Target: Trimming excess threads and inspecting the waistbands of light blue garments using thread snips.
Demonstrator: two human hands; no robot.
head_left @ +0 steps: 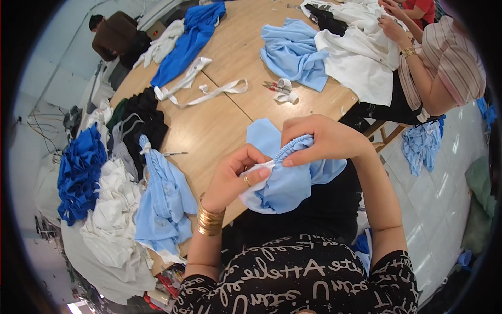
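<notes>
A light blue fabric garment (285, 194) hangs over my lap at the table's near edge, between both hands. Its edge is bunched into a gathered elastic band (294, 148), and a piece of white elastic (265, 165) shows at the left end of it. My left hand (234, 175) pinches the band there between thumb and fingers. Closed over the gathered part is my right hand (327, 137), its thumb pressed on the front. A pale lining or white edge of the cloth drops below my left hand.
The wooden table (209, 138) holds white elastic strips (222, 92), red-handled snips (274, 86) and a light blue garment (293, 52). Left are another light blue garment (163, 196), white cloth (112, 204) and blue ruffled cloth (81, 172). A co-worker (452, 65) handles white fabric (361, 63) at right.
</notes>
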